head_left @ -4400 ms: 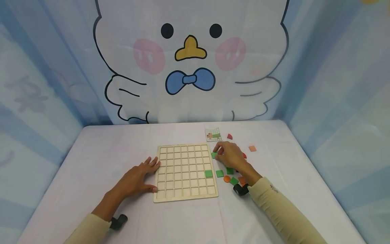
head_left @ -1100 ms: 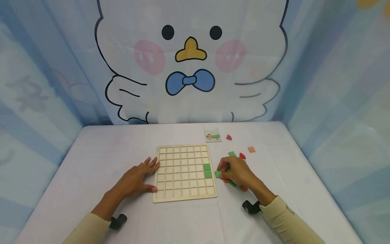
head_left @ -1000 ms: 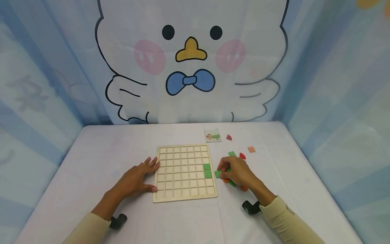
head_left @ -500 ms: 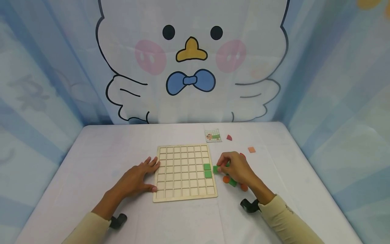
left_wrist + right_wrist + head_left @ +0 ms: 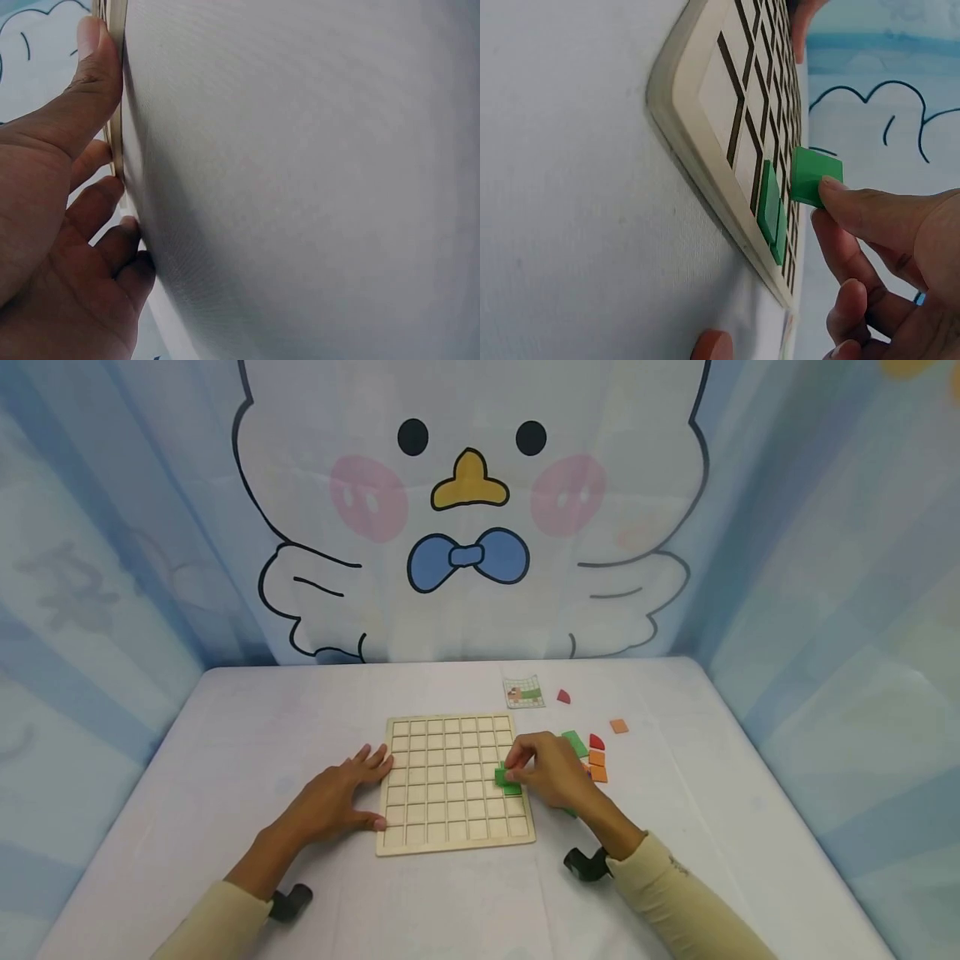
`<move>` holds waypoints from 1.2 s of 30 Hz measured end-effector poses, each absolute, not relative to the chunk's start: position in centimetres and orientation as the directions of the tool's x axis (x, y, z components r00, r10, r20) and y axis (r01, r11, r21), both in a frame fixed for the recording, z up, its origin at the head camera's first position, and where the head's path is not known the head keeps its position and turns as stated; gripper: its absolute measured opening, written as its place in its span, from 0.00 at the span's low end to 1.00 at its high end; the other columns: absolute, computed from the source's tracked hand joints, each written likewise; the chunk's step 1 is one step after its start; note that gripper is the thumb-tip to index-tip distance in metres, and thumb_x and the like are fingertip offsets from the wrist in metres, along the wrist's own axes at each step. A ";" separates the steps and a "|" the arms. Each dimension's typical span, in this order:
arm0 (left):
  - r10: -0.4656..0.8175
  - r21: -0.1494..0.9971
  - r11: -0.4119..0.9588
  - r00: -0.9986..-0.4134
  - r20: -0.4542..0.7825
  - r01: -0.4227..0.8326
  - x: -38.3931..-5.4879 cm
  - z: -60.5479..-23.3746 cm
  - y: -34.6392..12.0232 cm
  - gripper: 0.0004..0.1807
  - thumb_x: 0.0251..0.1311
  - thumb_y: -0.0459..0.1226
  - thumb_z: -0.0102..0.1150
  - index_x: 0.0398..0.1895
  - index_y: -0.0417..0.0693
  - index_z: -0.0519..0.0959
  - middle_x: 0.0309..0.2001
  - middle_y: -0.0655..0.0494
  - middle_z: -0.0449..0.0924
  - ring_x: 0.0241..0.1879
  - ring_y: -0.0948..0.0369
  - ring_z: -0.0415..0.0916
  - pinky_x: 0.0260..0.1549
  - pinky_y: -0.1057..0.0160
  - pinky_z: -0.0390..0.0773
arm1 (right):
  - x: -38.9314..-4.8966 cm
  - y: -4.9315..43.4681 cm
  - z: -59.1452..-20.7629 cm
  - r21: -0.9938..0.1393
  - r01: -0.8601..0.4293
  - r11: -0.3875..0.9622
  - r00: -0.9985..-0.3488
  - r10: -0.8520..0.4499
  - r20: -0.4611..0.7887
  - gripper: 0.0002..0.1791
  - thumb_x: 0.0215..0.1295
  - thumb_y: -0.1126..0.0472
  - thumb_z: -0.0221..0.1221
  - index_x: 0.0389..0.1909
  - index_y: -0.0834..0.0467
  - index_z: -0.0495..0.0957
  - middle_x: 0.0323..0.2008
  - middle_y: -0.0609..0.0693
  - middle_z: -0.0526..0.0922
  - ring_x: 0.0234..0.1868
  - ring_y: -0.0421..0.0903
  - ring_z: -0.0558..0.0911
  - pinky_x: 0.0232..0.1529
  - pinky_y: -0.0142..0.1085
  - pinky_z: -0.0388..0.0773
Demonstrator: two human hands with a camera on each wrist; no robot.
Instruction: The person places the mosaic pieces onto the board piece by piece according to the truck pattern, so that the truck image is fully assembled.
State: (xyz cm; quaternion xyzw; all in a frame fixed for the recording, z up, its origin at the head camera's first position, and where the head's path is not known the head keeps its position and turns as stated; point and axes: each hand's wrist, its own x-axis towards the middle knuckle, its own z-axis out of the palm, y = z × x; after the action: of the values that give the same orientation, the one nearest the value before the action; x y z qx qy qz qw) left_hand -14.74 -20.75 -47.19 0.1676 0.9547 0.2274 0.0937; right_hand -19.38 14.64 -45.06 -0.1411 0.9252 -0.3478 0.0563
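A wooden grid board [image 5: 442,847] lies on the white table. My left hand [image 5: 330,797] rests at its left edge with the fingers spread, thumb and fingertips against the rim [image 5: 115,112]. Over the right side of the board, my right hand [image 5: 551,770] pinches a green square tile [image 5: 814,176] between thumb and index finger. The tile is tilted and held just above the cells. Two more green tiles sit side by side in the rightmost column, one nearer tile [image 5: 768,202] and one farther tile [image 5: 781,236]; the right fingers partly cover them in the head view.
Right of the board lie a green piece [image 5: 575,743], a red rounded piece [image 5: 597,742] and several orange squares [image 5: 597,758], some partly behind the right hand. Farther back are a picture card [image 5: 523,692], a red quarter-round piece [image 5: 564,697] and an orange square [image 5: 618,726].
A second green tile came into the board's right column. Since then my right hand has picked a green tile from the loose pieces and moved left over the board. My left hand stays put.
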 end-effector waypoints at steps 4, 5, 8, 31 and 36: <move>0.362 0.457 0.844 -0.927 -0.099 0.281 -14.8 -47.3 -20.7 0.57 0.49 0.54 0.81 0.82 0.49 0.64 0.84 0.46 0.56 0.83 0.36 0.53 0.75 0.28 0.61 | -19.3 13.8 -45.2 -0.665 -0.234 0.709 -0.951 -0.308 0.006 0.12 0.59 0.62 0.78 0.27 0.46 0.84 0.25 0.39 0.83 0.31 0.41 0.78 0.37 0.37 0.71; 0.362 0.456 0.844 -0.927 -0.097 0.282 -14.9 -47.3 -20.7 0.57 0.49 0.53 0.81 0.82 0.49 0.64 0.84 0.46 0.56 0.83 0.36 0.53 0.75 0.28 0.61 | -19.3 13.6 -45.2 -0.664 -0.238 0.709 -0.951 -0.310 0.010 0.12 0.58 0.62 0.78 0.27 0.46 0.84 0.25 0.39 0.83 0.32 0.41 0.78 0.38 0.37 0.72; 0.362 0.455 0.844 -0.928 -0.092 0.285 -15.0 -47.2 -20.7 0.57 0.49 0.53 0.81 0.82 0.49 0.64 0.84 0.45 0.56 0.82 0.35 0.54 0.75 0.28 0.61 | -19.2 13.3 -45.3 -0.652 -0.250 0.716 -0.950 -0.312 0.021 0.12 0.58 0.62 0.78 0.26 0.46 0.84 0.25 0.39 0.83 0.33 0.39 0.79 0.42 0.38 0.72; 0.356 0.462 0.845 -0.928 -0.109 0.270 -14.8 -47.1 -20.5 0.58 0.48 0.54 0.82 0.82 0.49 0.64 0.84 0.45 0.56 0.82 0.34 0.54 0.74 0.27 0.61 | -18.9 12.9 -45.3 -0.613 -0.229 0.756 -0.941 -0.333 -0.058 0.11 0.60 0.62 0.77 0.27 0.46 0.85 0.26 0.40 0.82 0.32 0.41 0.78 0.39 0.37 0.73; 0.359 0.459 0.845 -0.927 -0.106 0.274 -14.7 -47.1 -20.6 0.58 0.48 0.54 0.82 0.82 0.49 0.64 0.84 0.45 0.57 0.82 0.34 0.54 0.74 0.27 0.61 | -19.5 14.0 -45.1 -0.639 -0.191 0.745 -0.957 -0.287 -0.049 0.09 0.61 0.62 0.77 0.31 0.46 0.86 0.28 0.40 0.84 0.40 0.44 0.79 0.45 0.40 0.72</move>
State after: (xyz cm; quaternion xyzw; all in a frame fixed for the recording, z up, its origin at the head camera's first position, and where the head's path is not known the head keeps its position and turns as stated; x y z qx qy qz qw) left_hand -14.75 -20.57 -47.10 0.1654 0.9558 0.2240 0.0944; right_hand -19.49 14.00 -45.13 -0.1284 0.9313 -0.3330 0.0724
